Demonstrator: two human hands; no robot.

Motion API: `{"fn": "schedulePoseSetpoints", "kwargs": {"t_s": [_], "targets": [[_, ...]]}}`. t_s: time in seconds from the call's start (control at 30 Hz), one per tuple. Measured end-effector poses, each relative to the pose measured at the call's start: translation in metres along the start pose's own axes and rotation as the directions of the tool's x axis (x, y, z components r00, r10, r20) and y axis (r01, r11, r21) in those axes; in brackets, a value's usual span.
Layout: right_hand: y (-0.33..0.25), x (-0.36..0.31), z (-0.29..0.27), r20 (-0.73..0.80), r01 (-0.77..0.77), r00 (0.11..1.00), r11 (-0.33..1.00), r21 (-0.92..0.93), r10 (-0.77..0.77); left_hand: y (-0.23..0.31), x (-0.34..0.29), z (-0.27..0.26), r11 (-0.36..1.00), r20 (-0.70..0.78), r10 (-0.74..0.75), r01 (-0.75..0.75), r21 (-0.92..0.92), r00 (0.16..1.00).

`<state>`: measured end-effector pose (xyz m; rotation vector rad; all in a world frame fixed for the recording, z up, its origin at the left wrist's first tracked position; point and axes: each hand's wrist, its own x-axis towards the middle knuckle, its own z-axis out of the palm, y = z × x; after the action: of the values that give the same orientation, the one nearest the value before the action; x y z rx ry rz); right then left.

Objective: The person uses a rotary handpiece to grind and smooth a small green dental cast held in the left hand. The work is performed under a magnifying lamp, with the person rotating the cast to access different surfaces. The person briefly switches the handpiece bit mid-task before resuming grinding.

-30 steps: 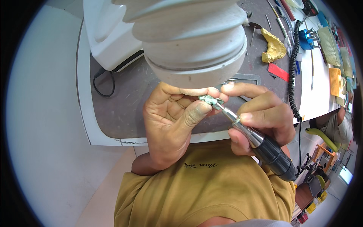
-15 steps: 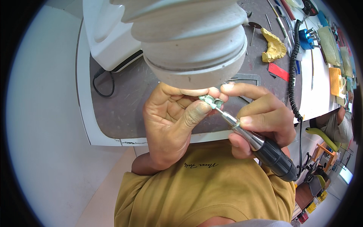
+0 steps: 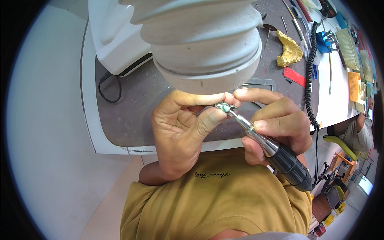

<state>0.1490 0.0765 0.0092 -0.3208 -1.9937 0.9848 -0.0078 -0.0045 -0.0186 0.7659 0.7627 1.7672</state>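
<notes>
Between thumb and fingertips, my left hand (image 3: 180, 130) pinches a small greenish-silver metal dental piece (image 3: 225, 107) with curved sections. My right hand (image 3: 280, 124) grips a rotary handpiece (image 3: 274, 150) with a silver nose and black body, its forefinger stretched out to the left hand's fingertips. The handpiece's thin tip meets the dental piece, or nearly so; the exact contact is too small to tell. Both hands are just under the mouth of a ribbed white suction hose (image 3: 206, 76), near the table's front edge.
A yellow dental cast (image 3: 289, 49), a red strip (image 3: 295, 76) and a disc on a thin shank (image 3: 269, 27) lie on the brown mat at right. A coiled black cord (image 3: 309, 80) hangs beside them. A white machine (image 3: 120, 44) stands at left.
The small dental piece has been turned in my left fingers and shifted slightly right. The left thumb and fingers have moved a little with it; the handpiece has barely shifted.
</notes>
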Motion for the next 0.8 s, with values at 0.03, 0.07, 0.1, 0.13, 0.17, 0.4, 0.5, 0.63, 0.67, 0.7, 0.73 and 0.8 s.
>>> {"fn": "schedulePoseSetpoints", "kwargs": {"t_s": [0.03,0.07,0.1,0.13,0.17,0.4,0.5,0.63,0.67,0.7,0.73,0.8], "targets": [[0.0,0.0,0.0,-0.002,-0.005,1.0,1.0,0.003,0.005,0.0,0.0,0.0,1.0,0.001,0.002,-0.002,-0.002,1.0],[-0.001,-0.001,0.001,-0.012,-0.02,1.0,1.0,0.002,0.02,0.0,0.0,0.001,1.0,-0.003,-0.008,0.008,-0.006,1.0],[-0.002,-0.001,0.001,-0.009,-0.021,1.0,1.0,0.002,0.021,0.001,-0.001,0.001,1.0,-0.008,-0.015,0.014,-0.009,1.0],[-0.002,0.0,0.001,-0.006,-0.023,1.0,1.0,0.002,0.023,0.002,-0.001,0.001,1.0,-0.012,-0.022,0.021,-0.012,1.0],[-0.002,0.001,0.0,0.01,-0.012,1.0,1.0,0.002,0.012,0.002,-0.001,0.001,1.0,-0.007,-0.017,0.017,-0.013,1.0],[-0.002,0.0,-0.002,0.035,-0.003,0.999,1.0,-0.009,0.003,0.0,-0.001,-0.001,0.999,-0.002,-0.019,0.019,-0.031,1.0],[-0.001,0.0,0.0,-0.002,0.004,1.0,1.0,-0.018,-0.004,0.0,-0.001,0.0,1.0,-0.009,-0.019,0.019,-0.022,1.0],[0.003,-0.001,0.006,-0.132,0.028,0.991,0.999,0.022,-0.025,0.001,-0.002,0.001,0.999,-0.034,-0.041,0.041,-0.024,0.999],[0.004,-0.002,0.009,-0.166,0.031,0.986,0.999,0.04,-0.024,0.002,-0.002,0.002,0.999,-0.04,-0.05,0.049,-0.022,0.998],[0.003,-0.002,0.01,-0.188,0.023,0.982,0.999,0.048,-0.014,0.003,-0.002,0.002,0.998,-0.043,-0.06,0.059,-0.024,0.997],[0.003,-0.002,0.011,-0.21,0.016,0.978,0.998,0.057,-0.004,0.004,-0.002,0.003,0.997,-0.047,-0.071,0.07,-0.025,0.996],[0.0,-0.002,0.01,-0.175,-0.004,0.985,0.999,0.046,0.012,0.003,-0.001,0.003,0.997,-0.043,-0.069,0.067,-0.036,0.997]]}}
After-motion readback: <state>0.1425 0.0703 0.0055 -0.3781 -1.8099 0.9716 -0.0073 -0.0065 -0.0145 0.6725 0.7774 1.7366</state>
